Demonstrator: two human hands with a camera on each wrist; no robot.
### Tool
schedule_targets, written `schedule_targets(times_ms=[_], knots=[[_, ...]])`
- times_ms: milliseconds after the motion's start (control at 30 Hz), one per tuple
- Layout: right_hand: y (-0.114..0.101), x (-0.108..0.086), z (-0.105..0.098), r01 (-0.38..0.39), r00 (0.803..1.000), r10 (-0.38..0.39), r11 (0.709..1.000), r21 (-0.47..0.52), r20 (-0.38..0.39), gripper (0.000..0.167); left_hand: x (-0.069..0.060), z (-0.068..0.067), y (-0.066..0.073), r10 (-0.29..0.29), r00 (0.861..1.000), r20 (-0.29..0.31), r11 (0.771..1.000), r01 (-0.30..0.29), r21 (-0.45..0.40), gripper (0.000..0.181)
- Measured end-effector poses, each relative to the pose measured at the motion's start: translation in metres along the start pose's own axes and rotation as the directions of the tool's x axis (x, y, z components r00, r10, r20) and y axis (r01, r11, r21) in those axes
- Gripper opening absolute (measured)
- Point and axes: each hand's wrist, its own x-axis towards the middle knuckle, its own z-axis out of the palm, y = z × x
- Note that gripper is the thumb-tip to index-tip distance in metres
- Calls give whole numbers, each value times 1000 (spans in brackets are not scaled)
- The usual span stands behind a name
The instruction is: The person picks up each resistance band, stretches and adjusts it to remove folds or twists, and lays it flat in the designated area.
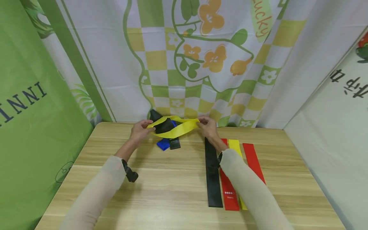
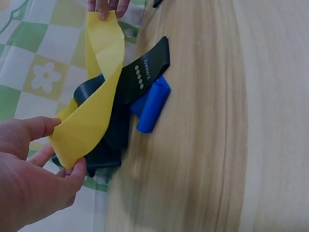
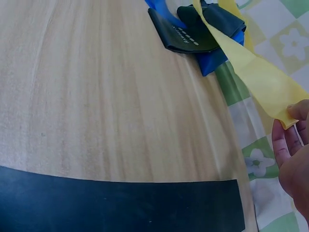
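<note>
A yellow loop band (image 1: 180, 129) is stretched between the two hands above the table's far edge, with a twist in it in the left wrist view. My left hand (image 1: 140, 130) pinches its left end; in the left wrist view the fingers and thumb grip the yellow band (image 2: 91, 123) at its edges. My right hand (image 1: 208, 127) pinches the other end, seen in the right wrist view with thumb and fingers on the yellow band (image 3: 256, 72). Behind and below it lie crumpled black bands (image 2: 145, 72) and a blue band (image 2: 153, 106), partly covered by the yellow one.
Flat on the table's right side lie a black band (image 1: 213, 179), a red band (image 1: 230, 195), a yellow band (image 1: 234, 145) and another red band (image 1: 253, 159), partly under the right forearm. Patterned curtains (image 1: 178, 64) hang at the wooden table's (image 1: 161, 191) far edge.
</note>
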Motion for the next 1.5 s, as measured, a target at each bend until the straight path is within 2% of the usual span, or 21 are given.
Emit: schedule_targets(times_ms=[67, 167, 367, 467, 700, 867, 1033, 1267, 1400, 1500], knots=[[-2, 0, -1, 6, 1000, -6, 1000, 2, -2, 17, 1, -2, 2, -15, 1000, 18, 1000, 15, -7, 44], [-5, 1, -1, 19, 1000, -19, 1000, 14, -12, 15, 2, -2, 6, -19, 1000, 11, 1000, 19, -23, 44], [-9, 2, 0, 27, 999, -24, 992, 125, -23, 13, 2, 0, 14, 15, 999, -30, 994, -18, -109, 42], [-13, 1, -3, 14, 1000, -11, 981, 191, -18, 15, 0, 0, 18, 26, 999, -30, 991, -30, -127, 40], [-8, 4, -8, -40, 998, 56, 945, 324, -40, 17, -3, 1, 19, 113, 994, 9, 982, -110, -154, 40], [-9, 2, -15, -91, 993, 111, 943, 321, -45, 17, -9, 4, 17, 160, 987, 31, 975, -153, -161, 43], [-9, 1, -22, -88, 992, 112, 945, 314, -57, 19, -13, 7, 17, 166, 986, 7, 971, -162, -175, 45], [-10, -1, -30, -84, 995, 97, 956, 282, -33, 20, -19, 11, 17, 126, 992, -16, 956, -125, -264, 35], [-13, -4, -34, -76, 996, 86, 960, 270, -28, 21, -21, 13, 16, 105, 994, 14, 938, -95, -332, 32], [-14, -4, -36, -67, 997, 77, 963, 261, -29, 21, -24, 14, 14, 119, 991, 62, 919, -86, -386, 36]])
